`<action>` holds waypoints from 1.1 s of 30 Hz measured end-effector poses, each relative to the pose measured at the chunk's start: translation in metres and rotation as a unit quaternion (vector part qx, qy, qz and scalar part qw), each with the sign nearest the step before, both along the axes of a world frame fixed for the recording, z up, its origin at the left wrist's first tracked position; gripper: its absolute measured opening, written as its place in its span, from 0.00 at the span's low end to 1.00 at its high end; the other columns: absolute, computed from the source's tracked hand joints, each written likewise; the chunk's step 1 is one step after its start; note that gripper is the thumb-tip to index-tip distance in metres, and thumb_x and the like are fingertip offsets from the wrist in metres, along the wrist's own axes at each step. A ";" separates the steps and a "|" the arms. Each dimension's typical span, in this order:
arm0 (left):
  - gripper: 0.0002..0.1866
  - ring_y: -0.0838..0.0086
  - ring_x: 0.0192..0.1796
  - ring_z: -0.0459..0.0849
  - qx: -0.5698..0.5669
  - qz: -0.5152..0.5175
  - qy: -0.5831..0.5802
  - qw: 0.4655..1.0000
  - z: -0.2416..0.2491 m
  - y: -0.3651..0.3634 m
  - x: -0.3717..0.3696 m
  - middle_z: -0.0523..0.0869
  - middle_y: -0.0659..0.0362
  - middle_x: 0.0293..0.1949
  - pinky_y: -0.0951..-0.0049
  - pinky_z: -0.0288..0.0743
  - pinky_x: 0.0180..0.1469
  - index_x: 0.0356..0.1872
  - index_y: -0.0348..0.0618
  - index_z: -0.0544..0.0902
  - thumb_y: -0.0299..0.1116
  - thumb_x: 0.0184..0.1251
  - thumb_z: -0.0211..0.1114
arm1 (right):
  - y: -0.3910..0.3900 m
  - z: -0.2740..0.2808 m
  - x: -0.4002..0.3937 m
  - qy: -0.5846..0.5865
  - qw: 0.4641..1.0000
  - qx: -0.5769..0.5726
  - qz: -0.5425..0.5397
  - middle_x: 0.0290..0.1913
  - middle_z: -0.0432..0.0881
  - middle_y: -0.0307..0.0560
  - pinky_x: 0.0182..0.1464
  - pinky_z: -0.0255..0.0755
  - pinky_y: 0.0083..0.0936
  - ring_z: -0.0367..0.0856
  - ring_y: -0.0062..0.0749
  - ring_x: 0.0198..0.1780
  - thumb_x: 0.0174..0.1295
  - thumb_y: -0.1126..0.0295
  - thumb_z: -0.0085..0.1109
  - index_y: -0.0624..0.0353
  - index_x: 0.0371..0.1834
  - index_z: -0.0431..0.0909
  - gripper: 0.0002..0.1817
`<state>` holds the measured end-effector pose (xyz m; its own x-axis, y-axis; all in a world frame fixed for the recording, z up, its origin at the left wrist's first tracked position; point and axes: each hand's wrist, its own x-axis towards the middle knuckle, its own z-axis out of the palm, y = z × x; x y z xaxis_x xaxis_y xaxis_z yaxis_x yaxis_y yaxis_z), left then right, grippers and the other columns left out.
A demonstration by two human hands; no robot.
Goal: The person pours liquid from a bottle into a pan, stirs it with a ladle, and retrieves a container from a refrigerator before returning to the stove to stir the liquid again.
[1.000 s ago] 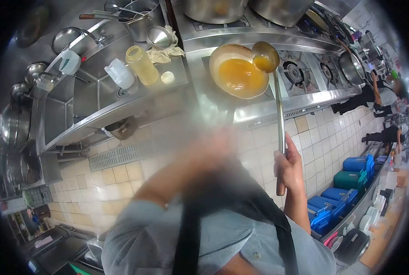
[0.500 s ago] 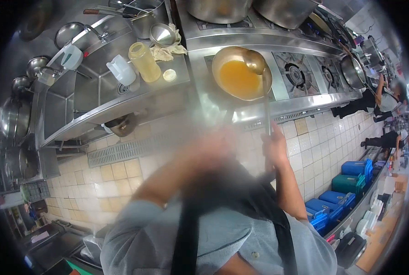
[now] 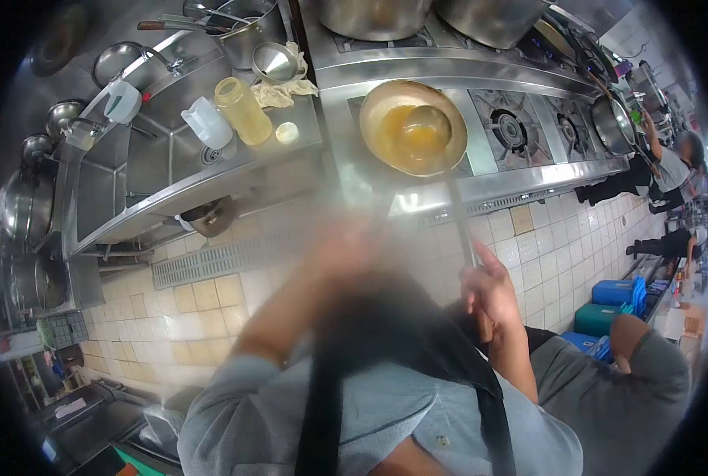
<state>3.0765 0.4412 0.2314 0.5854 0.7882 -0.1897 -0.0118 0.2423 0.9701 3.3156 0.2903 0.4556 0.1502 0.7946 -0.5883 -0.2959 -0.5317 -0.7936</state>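
On the stove's near edge sits a round metal pan (image 3: pixel 374 119) with orange-yellow liquid (image 3: pixel 394 127) in it. A long-handled ladle (image 3: pixel 459 214) reaches into the pan, its bowl holding some of the liquid. My right hand (image 3: pixel 493 289) is closed around the lower end of the ladle's handle. My left hand (image 3: pixel 344 247) is in front of and below the pan, blurred by haze on the lens. Its fingers are smeared, and I cannot see what they hold or touch.
Gas burners (image 3: pixel 509 129) lie right of the pan, large pots (image 3: pixel 374 20) behind. On the left counter stand a yellowish bottle (image 3: pixel 244 113), a white jug (image 3: pixel 208 123), a funnel (image 3: pixel 275 61) and a cloth (image 3: pixel 278 94). A person (image 3: pixel 616 381) stands close at my right; others are farther off.
The ladle bowl has moved down and nearer within the pan and now holds liquid. My right hand has shifted right and down. A person has appeared close at my right.
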 end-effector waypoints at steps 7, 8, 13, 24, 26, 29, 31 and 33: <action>0.27 0.70 0.39 0.81 -0.063 0.046 -0.027 0.997 0.045 0.010 -0.018 0.79 0.52 0.47 0.68 0.79 0.42 0.65 0.42 0.67 0.48 0.74 0.54 | -0.008 -0.022 0.004 -0.184 0.979 0.083 -0.030 0.22 0.68 0.33 0.18 0.61 0.16 0.65 0.15 0.18 0.63 0.78 0.54 0.53 0.76 0.52 0.37; 0.26 0.70 0.38 0.82 -0.233 0.089 -0.074 0.965 0.050 0.009 -0.019 0.79 0.52 0.47 0.68 0.79 0.42 0.64 0.42 0.68 0.48 0.74 0.54 | -0.005 -0.022 0.006 -0.184 0.979 0.082 -0.032 0.22 0.68 0.33 0.18 0.61 0.16 0.65 0.15 0.18 0.63 0.78 0.54 0.53 0.76 0.52 0.37; 0.25 0.70 0.35 0.82 0.061 0.085 0.091 0.990 -0.043 -0.001 -0.064 0.80 0.53 0.44 0.69 0.80 0.40 0.63 0.43 0.69 0.48 0.72 0.56 | 0.012 -0.035 0.009 -0.238 0.970 0.036 -0.012 0.23 0.68 0.34 0.19 0.62 0.19 0.64 0.17 0.18 0.63 0.78 0.55 0.54 0.75 0.55 0.36; 0.24 0.68 0.31 0.82 -0.301 0.231 0.269 0.885 -0.137 -0.110 -0.230 0.82 0.56 0.42 0.66 0.78 0.31 0.56 0.43 0.73 0.49 0.68 0.59 | 0.069 -0.061 -0.009 0.007 1.000 0.015 -0.026 0.26 0.72 0.39 0.17 0.63 0.20 0.67 0.20 0.18 0.64 0.75 0.54 0.53 0.71 0.58 0.31; 0.24 0.67 0.31 0.82 -0.351 0.205 0.331 0.852 -0.121 -0.125 -0.242 0.82 0.55 0.42 0.66 0.77 0.30 0.56 0.43 0.73 0.49 0.68 0.59 | 0.064 -0.044 -0.006 0.115 0.992 0.011 -0.047 0.28 0.72 0.38 0.18 0.62 0.16 0.67 0.19 0.20 0.63 0.74 0.55 0.54 0.70 0.60 0.30; 0.23 0.66 0.31 0.82 -0.400 0.233 0.378 0.802 -0.119 -0.155 -0.255 0.82 0.56 0.43 0.65 0.77 0.30 0.57 0.44 0.73 0.48 0.68 0.59 | 0.048 -0.037 0.006 0.270 0.961 0.014 -0.058 0.30 0.71 0.37 0.17 0.58 0.12 0.65 0.16 0.20 0.63 0.71 0.55 0.56 0.66 0.64 0.26; 0.24 0.65 0.31 0.82 -0.415 0.254 0.290 0.824 -0.154 -0.169 -0.277 0.82 0.56 0.44 0.64 0.77 0.30 0.58 0.44 0.73 0.47 0.68 0.59 | 0.034 -0.018 0.004 0.198 0.979 -0.002 -0.052 0.28 0.70 0.36 0.15 0.56 0.13 0.65 0.16 0.18 0.63 0.71 0.54 0.56 0.68 0.63 0.28; 0.25 0.66 0.32 0.82 -0.397 0.231 0.296 0.837 -0.172 -0.170 -0.281 0.81 0.56 0.44 0.63 0.76 0.30 0.59 0.45 0.73 0.48 0.67 0.61 | 0.020 -0.007 -0.004 0.123 0.991 -0.014 -0.045 0.25 0.70 0.35 0.14 0.57 0.16 0.65 0.17 0.18 0.63 0.74 0.52 0.56 0.71 0.60 0.30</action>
<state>2.7951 0.2714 0.0590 -0.1291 0.3916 -0.9110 0.1435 0.9164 0.3736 3.3118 0.3099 0.4489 0.0693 0.7671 -0.6378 -0.5251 -0.5155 -0.6771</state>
